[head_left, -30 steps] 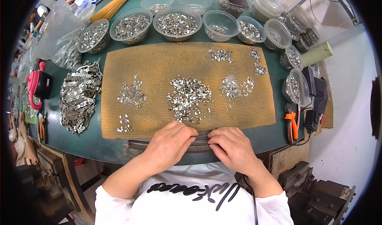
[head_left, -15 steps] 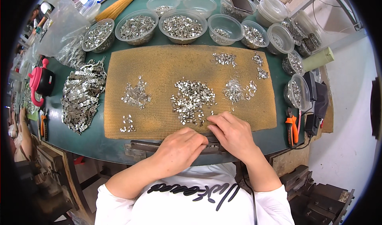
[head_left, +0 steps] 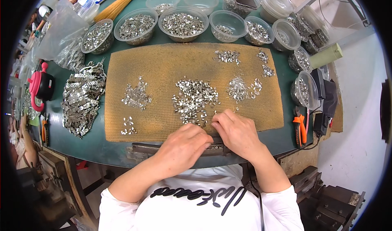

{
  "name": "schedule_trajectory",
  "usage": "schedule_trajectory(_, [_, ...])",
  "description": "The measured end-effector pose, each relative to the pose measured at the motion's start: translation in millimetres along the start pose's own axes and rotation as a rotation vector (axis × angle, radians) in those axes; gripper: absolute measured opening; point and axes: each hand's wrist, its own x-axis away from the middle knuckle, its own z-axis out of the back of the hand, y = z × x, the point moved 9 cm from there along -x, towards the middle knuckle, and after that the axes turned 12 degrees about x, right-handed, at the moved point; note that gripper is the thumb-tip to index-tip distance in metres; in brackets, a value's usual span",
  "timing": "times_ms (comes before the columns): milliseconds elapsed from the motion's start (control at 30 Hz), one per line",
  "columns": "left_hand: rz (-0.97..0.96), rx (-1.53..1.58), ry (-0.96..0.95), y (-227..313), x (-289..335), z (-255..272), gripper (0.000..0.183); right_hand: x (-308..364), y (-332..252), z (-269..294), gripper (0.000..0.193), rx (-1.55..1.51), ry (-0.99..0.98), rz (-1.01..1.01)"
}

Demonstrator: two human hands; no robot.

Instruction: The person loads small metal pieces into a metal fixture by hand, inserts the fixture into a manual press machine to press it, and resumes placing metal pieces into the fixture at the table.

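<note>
My left hand (head_left: 185, 146) is closed in a pinch over a dark metal bar fixture (head_left: 145, 150) at the table's front edge. Its fingertips hide whatever they hold. Close beside it, my right hand (head_left: 236, 132) rests at the front edge of the brown textured mat (head_left: 163, 63), thumb and fingers bent together; anything between them is too small to make out. Just beyond both hands lies a heap of small shiny metal links (head_left: 194, 100). Loose thin metal pieces (head_left: 138, 95) form a pile to its left, and another pile of pieces (head_left: 238, 88) lies to its right.
Clear plastic bowls of metal bits (head_left: 183, 25) line the mat's far side. Joined metal link strips (head_left: 83, 100) are heaped at left, near a pink-and-black pot-like object (head_left: 41, 86). Orange-handled pliers (head_left: 300, 129) lie at right. A straw broom (head_left: 118, 5) lies at the back.
My right hand has shifted slightly up and left, its fingers still bent together. My left hand stays closed over the fixture, nearly in place. The whole view has tilted a little.
</note>
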Motion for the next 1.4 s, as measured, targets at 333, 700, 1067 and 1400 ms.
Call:
schedule_trajectory(333, [0.000, -0.263, 0.012, -11, -10, 15, 0.021, 17, -16, 21, 0.018, -0.093, 0.060, 0.057])
schedule_trajectory(700, [-0.055, -0.418, 0.008, -15, -14, 3, 0.015, 35, -37, 18, 0.015, -0.089, 0.062, 0.104])
schedule_trajectory(1067, [0.007, -0.253, 0.110, -11, -3, 27, 0.014, 4, -16, 4, 0.013, -0.079, 0.046, 0.001])
schedule_trajectory(1400, [0.092, -0.054, 0.145, -15, 13, 30, 0.015, -8, -16, -6, 0.013, -0.023, -0.021, 0.043])
